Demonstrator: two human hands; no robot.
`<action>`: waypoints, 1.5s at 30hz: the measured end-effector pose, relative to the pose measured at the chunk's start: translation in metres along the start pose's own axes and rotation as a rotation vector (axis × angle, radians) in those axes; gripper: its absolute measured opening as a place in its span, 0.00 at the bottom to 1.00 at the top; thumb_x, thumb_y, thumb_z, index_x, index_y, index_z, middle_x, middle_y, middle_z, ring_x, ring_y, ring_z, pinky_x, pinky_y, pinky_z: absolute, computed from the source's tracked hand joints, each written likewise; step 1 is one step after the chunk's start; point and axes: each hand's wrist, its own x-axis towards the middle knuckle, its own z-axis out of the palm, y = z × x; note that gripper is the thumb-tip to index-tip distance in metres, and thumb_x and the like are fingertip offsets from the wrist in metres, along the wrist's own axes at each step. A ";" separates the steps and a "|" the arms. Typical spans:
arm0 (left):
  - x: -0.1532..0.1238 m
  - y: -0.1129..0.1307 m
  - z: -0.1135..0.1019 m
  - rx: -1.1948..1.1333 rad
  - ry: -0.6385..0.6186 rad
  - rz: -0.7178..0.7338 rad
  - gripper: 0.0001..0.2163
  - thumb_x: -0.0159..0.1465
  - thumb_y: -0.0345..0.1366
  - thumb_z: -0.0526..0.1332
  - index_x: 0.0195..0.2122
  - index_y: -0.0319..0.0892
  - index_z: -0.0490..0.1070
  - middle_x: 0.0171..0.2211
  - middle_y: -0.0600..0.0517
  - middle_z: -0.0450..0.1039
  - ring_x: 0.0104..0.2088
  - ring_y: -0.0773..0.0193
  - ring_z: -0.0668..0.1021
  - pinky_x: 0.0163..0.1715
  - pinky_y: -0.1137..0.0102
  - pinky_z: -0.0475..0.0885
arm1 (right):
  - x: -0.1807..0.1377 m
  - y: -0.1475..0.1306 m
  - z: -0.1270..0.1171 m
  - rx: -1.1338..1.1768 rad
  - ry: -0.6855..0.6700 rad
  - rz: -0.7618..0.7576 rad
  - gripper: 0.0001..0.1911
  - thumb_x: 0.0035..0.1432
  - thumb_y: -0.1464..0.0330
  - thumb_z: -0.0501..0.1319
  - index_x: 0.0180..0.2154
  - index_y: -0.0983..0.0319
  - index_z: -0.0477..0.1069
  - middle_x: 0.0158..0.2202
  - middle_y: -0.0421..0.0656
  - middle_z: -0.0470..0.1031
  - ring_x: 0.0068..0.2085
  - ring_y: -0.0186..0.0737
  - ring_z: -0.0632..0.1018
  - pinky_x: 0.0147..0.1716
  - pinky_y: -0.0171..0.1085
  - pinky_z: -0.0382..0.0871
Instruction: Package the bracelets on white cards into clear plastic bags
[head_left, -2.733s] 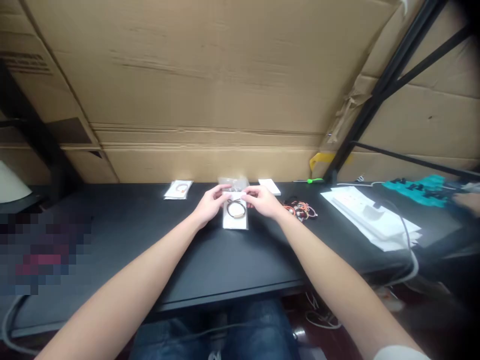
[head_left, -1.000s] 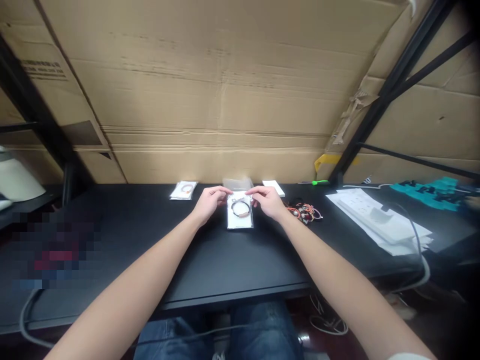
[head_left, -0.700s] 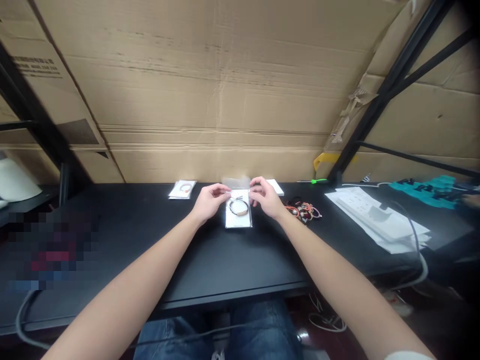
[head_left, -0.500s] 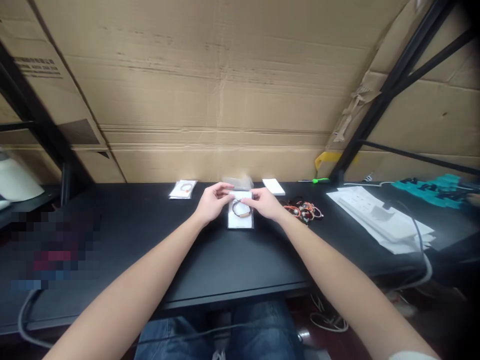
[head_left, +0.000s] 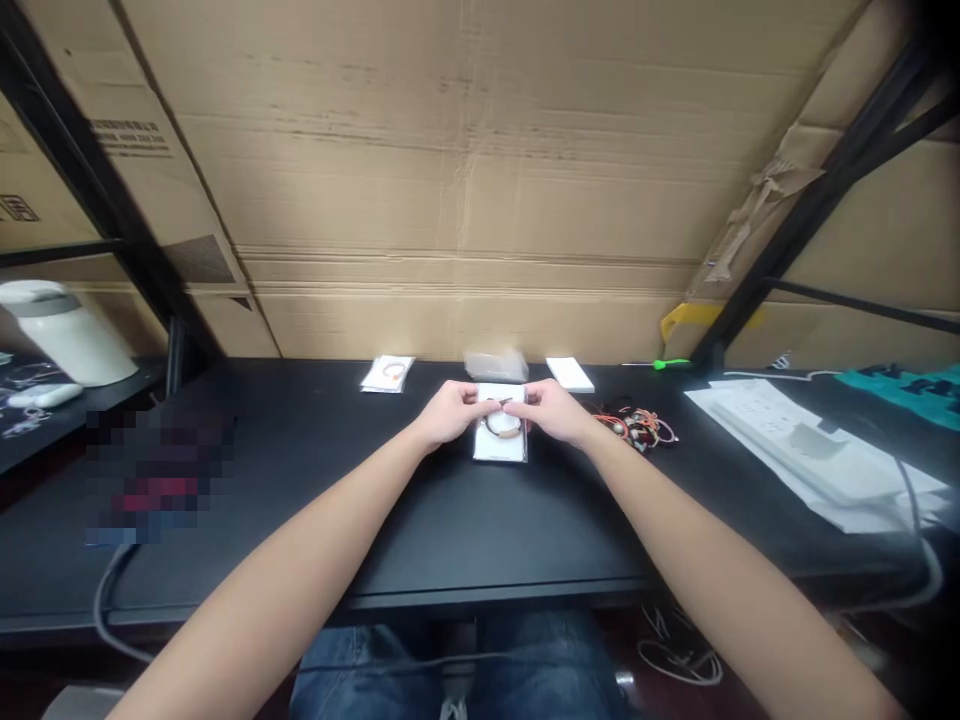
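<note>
A white card (head_left: pixel 501 449) lies on the black table (head_left: pixel 450 510), with a dark cord bracelet (head_left: pixel 502 427) on it. My left hand (head_left: pixel 448 413) and my right hand (head_left: pixel 553 410) meet over the card's far end. Both have fingers pinched together on the bracelet's cord there. A clear plastic bag (head_left: pixel 494 366) lies just beyond the hands. To the left rests another carded bracelet (head_left: pixel 388 373), to the right a blank white card (head_left: pixel 570 374).
A pile of red and orange bracelets (head_left: pixel 637 424) lies right of my right hand. Farther right are white sheets with a power strip (head_left: pixel 806 450) and its cable. A cardboard wall (head_left: pixel 465 200) backs the table. A white jug (head_left: pixel 64 330) stands far left.
The view has shifted, so everything sits further right. My hands have closed in from the card's far corners and now pinch together over the bracelet's far side.
</note>
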 end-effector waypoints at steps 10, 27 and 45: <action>0.002 -0.003 -0.006 -0.125 -0.062 -0.063 0.13 0.57 0.44 0.62 0.33 0.38 0.75 0.27 0.50 0.72 0.28 0.65 0.74 0.27 0.70 0.70 | -0.002 -0.001 -0.005 0.003 -0.101 0.016 0.17 0.53 0.56 0.61 0.29 0.65 0.74 0.24 0.42 0.73 0.25 0.36 0.72 0.28 0.36 0.66; 0.000 0.003 -0.015 -0.022 -0.096 -0.046 0.16 0.61 0.46 0.58 0.42 0.41 0.74 0.33 0.49 0.74 0.30 0.64 0.74 0.28 0.71 0.70 | 0.000 -0.002 -0.013 0.129 -0.005 0.051 0.15 0.51 0.59 0.64 0.33 0.65 0.76 0.25 0.43 0.74 0.26 0.36 0.73 0.30 0.37 0.69; 0.011 -0.031 -0.165 0.497 0.749 -0.259 0.19 0.47 0.42 0.67 0.39 0.37 0.77 0.33 0.47 0.79 0.32 0.57 0.78 0.32 0.69 0.70 | 0.001 0.008 -0.006 -0.253 0.106 0.013 0.13 0.54 0.58 0.59 0.31 0.59 0.76 0.28 0.42 0.77 0.28 0.39 0.75 0.29 0.37 0.67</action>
